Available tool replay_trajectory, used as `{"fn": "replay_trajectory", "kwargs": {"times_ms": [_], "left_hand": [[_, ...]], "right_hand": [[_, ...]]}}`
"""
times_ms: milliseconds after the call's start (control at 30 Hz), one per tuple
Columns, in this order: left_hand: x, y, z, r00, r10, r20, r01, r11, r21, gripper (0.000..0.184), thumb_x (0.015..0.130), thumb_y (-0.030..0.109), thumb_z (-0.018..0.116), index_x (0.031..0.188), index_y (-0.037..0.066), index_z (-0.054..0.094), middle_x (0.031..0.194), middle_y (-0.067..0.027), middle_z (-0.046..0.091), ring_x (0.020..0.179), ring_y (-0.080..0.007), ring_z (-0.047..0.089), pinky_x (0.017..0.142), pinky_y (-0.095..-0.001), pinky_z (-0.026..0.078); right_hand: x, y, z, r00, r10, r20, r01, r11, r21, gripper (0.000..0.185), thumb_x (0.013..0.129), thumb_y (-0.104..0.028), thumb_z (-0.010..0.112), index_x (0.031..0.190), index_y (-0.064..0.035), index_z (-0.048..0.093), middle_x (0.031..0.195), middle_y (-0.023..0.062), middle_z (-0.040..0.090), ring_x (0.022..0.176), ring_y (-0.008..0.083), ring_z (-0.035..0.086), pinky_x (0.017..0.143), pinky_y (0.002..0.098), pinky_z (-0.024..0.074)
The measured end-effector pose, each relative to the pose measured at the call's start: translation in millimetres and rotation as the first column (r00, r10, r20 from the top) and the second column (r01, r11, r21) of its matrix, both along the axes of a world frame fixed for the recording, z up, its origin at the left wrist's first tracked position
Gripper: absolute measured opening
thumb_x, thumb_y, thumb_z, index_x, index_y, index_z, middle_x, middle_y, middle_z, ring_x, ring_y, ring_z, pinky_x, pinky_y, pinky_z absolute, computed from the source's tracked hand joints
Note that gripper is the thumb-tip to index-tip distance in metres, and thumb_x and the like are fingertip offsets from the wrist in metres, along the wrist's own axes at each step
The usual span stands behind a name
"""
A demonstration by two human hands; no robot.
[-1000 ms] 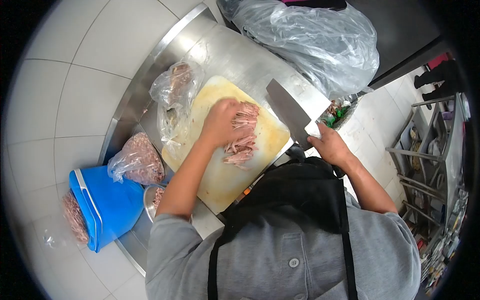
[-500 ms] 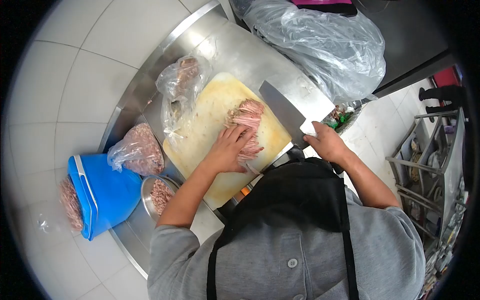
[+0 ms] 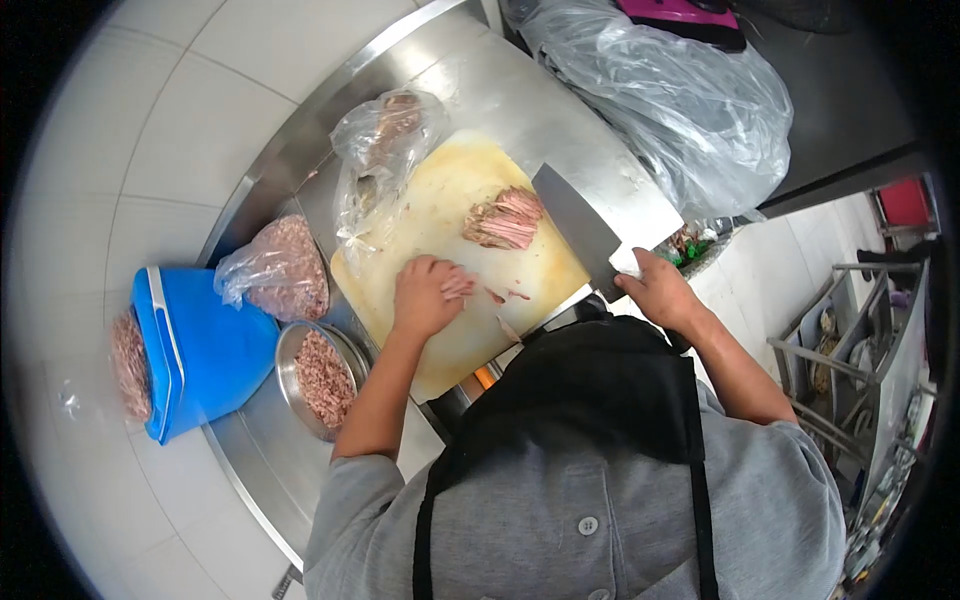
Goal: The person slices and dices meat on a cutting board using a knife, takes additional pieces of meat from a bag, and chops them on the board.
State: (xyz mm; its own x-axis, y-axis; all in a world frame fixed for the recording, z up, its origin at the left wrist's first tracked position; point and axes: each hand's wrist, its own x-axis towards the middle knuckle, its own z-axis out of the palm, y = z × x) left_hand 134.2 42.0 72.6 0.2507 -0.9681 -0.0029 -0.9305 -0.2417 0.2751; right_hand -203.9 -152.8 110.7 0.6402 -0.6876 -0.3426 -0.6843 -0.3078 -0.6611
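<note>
My right hand (image 3: 658, 290) grips the white handle of a broad cleaver (image 3: 576, 222), its blade along the right side of a yellowed cutting board (image 3: 470, 160). On the left part of the board, my left hand (image 3: 425, 300) has its fingers curled round a bunch of sliced meat (image 3: 458, 284). A larger pile of meat strips (image 3: 506, 218) lies between that hand and the blade. A few small scraps (image 3: 497, 297) are scattered near the board's lower middle.
Chopped meat (image 3: 324, 382) fills a metal bowl (image 3: 284, 372) at the left. Beside it stand a bag of ground meat (image 3: 288, 270) and a blue cooler (image 3: 212, 345). Another clear bag (image 3: 388, 140) touches the board's top left. A big plastic bag (image 3: 680, 110) sits top right.
My left hand has moved left, away from the main pile, taking some meat slices with it. My right hand stays on the cleaver. The whole view has shifted slightly.
</note>
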Motion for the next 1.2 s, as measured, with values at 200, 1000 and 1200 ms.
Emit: {"fn": "replay_trajectory", "kwargs": {"times_ms": [200, 1000, 1200], "left_hand": [[-11, 12, -14, 0.896, 0.443, 0.033, -0.44, 0.896, -0.065, 0.046, 0.069, 0.024, 0.077, 0.112, 0.011, 0.067, 0.108, -0.0133, 0.06, 0.107, -0.0359, 0.058, 0.089, -0.0479, 0.05], [-38, -67, -11, 0.962, 0.009, -0.271, -0.083, 0.961, -0.264, 0.046, 0.078, 0.022, 0.081, 0.12, 0.012, 0.067, 0.124, -0.01, 0.062, 0.107, -0.0316, 0.063, 0.094, -0.0452, 0.05], [-39, -129, 29, 0.82, -0.54, 0.19, 0.572, 0.776, -0.266, 0.064, 0.072, 0.036, 0.084, 0.126, 0.01, 0.064, 0.137, -0.016, 0.053, 0.126, -0.0392, 0.051, 0.108, -0.0498, 0.042]], "right_hand": [[19, -5, 4, 0.993, 0.12, -0.021, -0.12, 0.993, -0.011, 0.036, 0.095, -0.031, 0.064, 0.103, 0.0029, 0.056, 0.094, 0.0313, 0.066, 0.097, 0.0487, 0.063, 0.083, 0.0522, 0.0491], [-14, -25, 22, 0.999, 0.032, -0.001, -0.032, 0.998, -0.056, 0.038, 0.094, -0.03, 0.065, 0.103, 0.0052, 0.056, 0.09, 0.0313, 0.065, 0.093, 0.0499, 0.062, 0.08, 0.0519, 0.0483], [-36, -23, 9, 0.989, -0.1, 0.11, 0.104, 0.994, -0.034, 0.038, 0.094, -0.029, 0.066, 0.105, 0.0059, 0.057, 0.098, 0.0321, 0.065, 0.097, 0.0483, 0.063, 0.083, 0.0505, 0.0484]]}}
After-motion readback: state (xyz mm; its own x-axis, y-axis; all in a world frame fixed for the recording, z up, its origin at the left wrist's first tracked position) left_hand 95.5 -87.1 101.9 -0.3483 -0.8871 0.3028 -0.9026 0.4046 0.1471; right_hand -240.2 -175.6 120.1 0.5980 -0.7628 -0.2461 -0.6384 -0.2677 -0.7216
